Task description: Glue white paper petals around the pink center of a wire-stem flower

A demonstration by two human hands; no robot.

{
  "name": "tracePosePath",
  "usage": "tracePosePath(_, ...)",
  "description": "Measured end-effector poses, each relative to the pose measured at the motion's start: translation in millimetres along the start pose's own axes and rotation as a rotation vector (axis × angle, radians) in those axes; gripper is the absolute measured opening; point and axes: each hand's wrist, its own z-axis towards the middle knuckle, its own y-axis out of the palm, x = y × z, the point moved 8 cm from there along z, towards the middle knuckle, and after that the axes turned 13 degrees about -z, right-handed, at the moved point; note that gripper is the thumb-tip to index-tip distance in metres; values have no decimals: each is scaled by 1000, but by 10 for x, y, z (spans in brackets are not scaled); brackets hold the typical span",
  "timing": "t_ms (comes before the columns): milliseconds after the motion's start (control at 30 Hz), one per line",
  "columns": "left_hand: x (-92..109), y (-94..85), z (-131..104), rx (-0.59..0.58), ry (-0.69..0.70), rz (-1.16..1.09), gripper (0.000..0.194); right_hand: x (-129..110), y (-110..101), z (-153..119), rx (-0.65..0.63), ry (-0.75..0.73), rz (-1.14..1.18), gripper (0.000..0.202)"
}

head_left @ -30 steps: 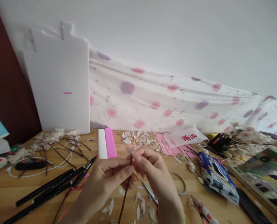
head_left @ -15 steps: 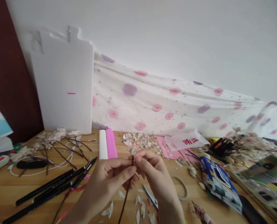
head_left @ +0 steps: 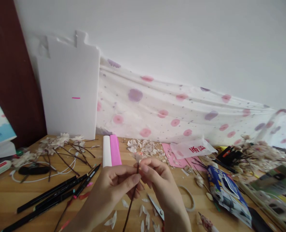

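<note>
A thin dark brown stem point(head_left: 130, 209) stands upright but tilted, its lower end toward the front edge. My left hand point(head_left: 118, 185) pinches it near the top between thumb and fingers. My right hand point(head_left: 158, 180) is closed at the same spot, thumb and forefinger pressed together just under a small pale petal piece point(head_left: 138, 157) at the stem's tip. The fingertips of both hands nearly meet and hide the join. Below them, loose pale petals point(head_left: 145, 214) lie on the wooden table point(head_left: 94, 206), and scissors point(head_left: 156, 207) lie partly behind my right wrist.
Black markers point(head_left: 53, 195) and finished flower stems point(head_left: 58, 141) lie left. White and pink rolls point(head_left: 115, 149) and a petal pile point(head_left: 146, 146) are behind my hands. Right are a tape ring point(head_left: 192, 199), a blue packet point(head_left: 227, 193), pink paper point(head_left: 168, 154) and a plastic bag point(head_left: 193, 148).
The camera view has shifted slightly. Both hands keep their hold at the stem's top, with only a small movement of the right fingers.
</note>
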Motion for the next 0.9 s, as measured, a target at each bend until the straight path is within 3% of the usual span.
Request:
tracePosePath(200, -9, 64, -13, -29, -48, 98, 26, -95, 44, -11, -30, -30, 49, 36)
tracePosePath(333, 99, 103, -27, -45, 49, 333, 31, -96, 68, -37, -45, -39, 84, 33)
tracePosePath(467, 226, 171, -52, -60, 175, 543, 35, -218, -68, -99, 117, -170, -95, 24)
tracePosePath(600, 270, 219, -75, -82, 231, 575, 34, -340, -146, -188, 240, -300, -254, 19)
tracePosePath(900, 200, 166, -107, -76, 165, 552, 38, -80, -41, -137, 95, -91, -13, 25)
